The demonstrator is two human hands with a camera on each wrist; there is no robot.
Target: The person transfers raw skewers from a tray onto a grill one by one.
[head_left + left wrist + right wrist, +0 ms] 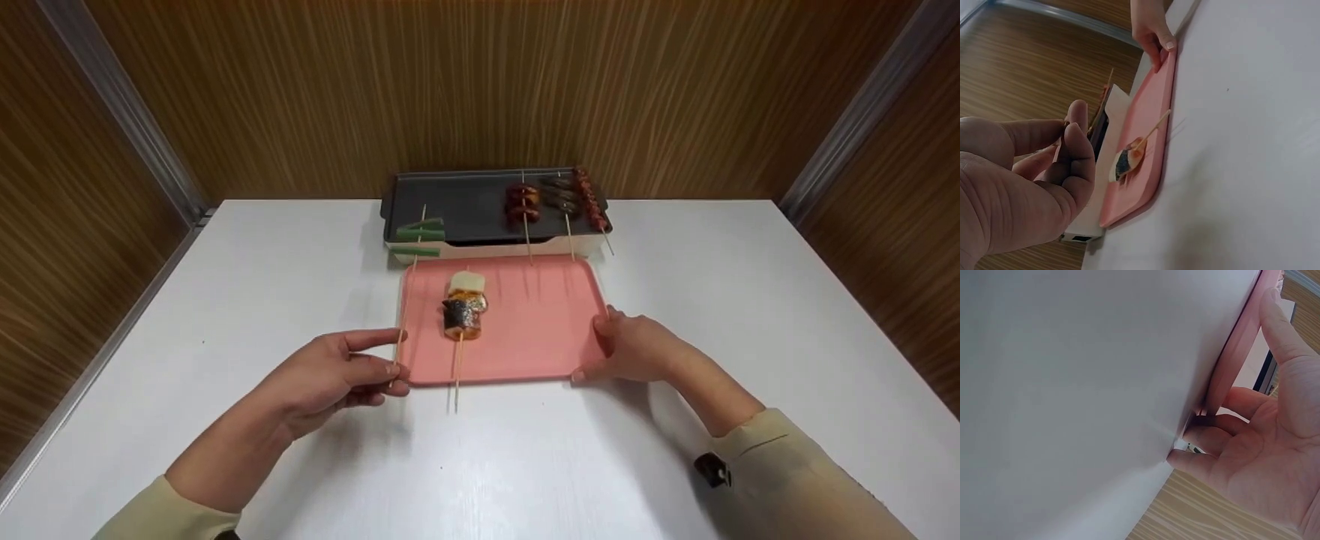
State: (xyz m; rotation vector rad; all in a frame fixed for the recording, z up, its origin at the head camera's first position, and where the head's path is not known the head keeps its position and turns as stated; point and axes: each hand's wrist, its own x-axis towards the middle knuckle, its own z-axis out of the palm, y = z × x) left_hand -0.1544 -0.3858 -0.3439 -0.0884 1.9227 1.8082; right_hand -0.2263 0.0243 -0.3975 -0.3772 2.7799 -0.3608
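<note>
My left hand pinches the lower end of a wooden skewer between thumb and fingers, in front of the tray's left edge. Green vegetable pieces sit on that skewer's upper part, overlapping the grill's front left in the head view. With my right hand I grip the pink tray at its right edge; the thumb lies by the front corner and fingers curl at the side in the right wrist view. On the tray's left half rests another skewer of pale and dark-wrapped pieces, its stick reaching past the front rim.
A dark grill plate on a white base stands directly behind the tray. On its right side lie a dark red skewer, a dark greenish skewer and a long red skewer. Wood-grain panels enclose the white table.
</note>
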